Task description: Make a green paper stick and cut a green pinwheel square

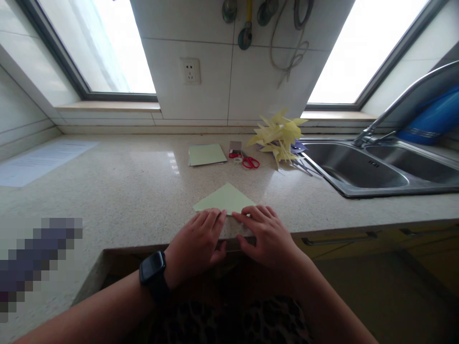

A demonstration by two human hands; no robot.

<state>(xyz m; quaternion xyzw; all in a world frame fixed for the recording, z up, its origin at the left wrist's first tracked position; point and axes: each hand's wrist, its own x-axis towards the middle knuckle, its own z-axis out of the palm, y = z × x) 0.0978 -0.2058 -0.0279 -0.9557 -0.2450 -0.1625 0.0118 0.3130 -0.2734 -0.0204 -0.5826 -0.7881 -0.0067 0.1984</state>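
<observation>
A pale green sheet of paper, folded into a triangle, lies near the counter's front edge with its point facing away from me. My left hand rests fingertips on the near left part of its folded edge, thumb apart below. On the near right part lie the fingers of my right hand, index finger stretched inward and thumb spread. Both hands are open, pressing rather than gripping, and they cover much of the near edge. A dark watch sits on my left wrist.
Behind the triangle are a stack of green paper sheets, red-handled scissors and a small box. Yellow paper pinwheels are heaped beside the steel sink. Printed paper lies far left. Cabinets sit below the counter.
</observation>
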